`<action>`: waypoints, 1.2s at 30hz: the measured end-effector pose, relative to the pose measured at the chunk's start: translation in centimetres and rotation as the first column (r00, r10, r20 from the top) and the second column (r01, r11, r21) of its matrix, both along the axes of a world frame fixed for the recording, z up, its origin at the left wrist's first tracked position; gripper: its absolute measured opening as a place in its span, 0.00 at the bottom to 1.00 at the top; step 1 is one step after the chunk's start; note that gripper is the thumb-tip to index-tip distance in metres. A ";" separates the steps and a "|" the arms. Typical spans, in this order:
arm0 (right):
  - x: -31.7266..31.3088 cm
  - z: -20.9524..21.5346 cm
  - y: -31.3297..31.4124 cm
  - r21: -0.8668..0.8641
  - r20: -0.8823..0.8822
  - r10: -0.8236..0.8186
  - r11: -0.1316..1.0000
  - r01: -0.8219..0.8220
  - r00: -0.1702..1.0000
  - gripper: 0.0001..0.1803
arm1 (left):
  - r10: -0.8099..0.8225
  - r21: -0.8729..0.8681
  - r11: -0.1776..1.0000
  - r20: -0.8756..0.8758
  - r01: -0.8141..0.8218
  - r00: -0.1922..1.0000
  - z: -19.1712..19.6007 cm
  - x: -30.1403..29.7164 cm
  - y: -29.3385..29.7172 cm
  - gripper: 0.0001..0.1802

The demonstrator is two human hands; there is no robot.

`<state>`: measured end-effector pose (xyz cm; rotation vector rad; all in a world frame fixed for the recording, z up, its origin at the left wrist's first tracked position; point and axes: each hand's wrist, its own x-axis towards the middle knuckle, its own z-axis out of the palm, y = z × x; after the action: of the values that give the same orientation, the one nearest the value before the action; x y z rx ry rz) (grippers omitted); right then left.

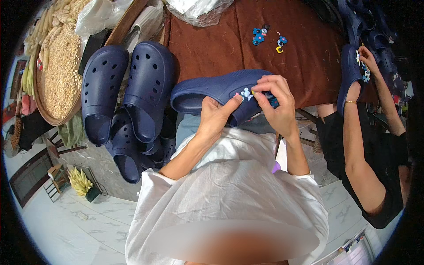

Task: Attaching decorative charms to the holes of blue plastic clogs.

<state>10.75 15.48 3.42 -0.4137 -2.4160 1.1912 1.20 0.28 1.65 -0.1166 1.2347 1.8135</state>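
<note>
Navy clog (207,90) gripped in left hand (215,115); right hand (276,106) fingertips pinched on pale-blue charm (245,93), part-pressed; loose charms (267,37) left on brown cloth (300,70).

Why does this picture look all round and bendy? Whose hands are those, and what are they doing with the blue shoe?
The camera sits on a person's head and looks down, and its wide lens bends the edges. The two hands in the middle are that person's own. The left hand steadies a dark blue clog, and the right hand pinches a small charm against it. More blue clogs lie piled to the left. A few loose charms rest on the brown cloth. At the right, another person's arm holds a different clog.
</note>
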 end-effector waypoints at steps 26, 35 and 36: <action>-1.4 -1.2 0.6 -0.176 -0.090 -0.003 0.984 -0.013 0.996 0.03 | -0.134 0.185 0.978 0.231 0.091 0.964 -1.4 -1.6 -1.1 0.16; -1.0 -1.3 1.8 -0.168 -0.085 -0.095 0.983 0.080 0.992 0.04 | -0.060 -0.026 0.998 -0.048 0.058 0.997 -0.4 -0.3 0.9 0.22; -1.1 -0.9 1.7 -0.161 -0.097 -0.095 0.984 0.079 0.991 0.04 | -0.060 -0.019 0.998 -0.060 0.059 0.996 0.0 -0.2 0.9 0.22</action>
<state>9.68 17.20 2.49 -0.4873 -2.2016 1.3345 1.03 1.18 1.63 -0.0345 1.2826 1.7669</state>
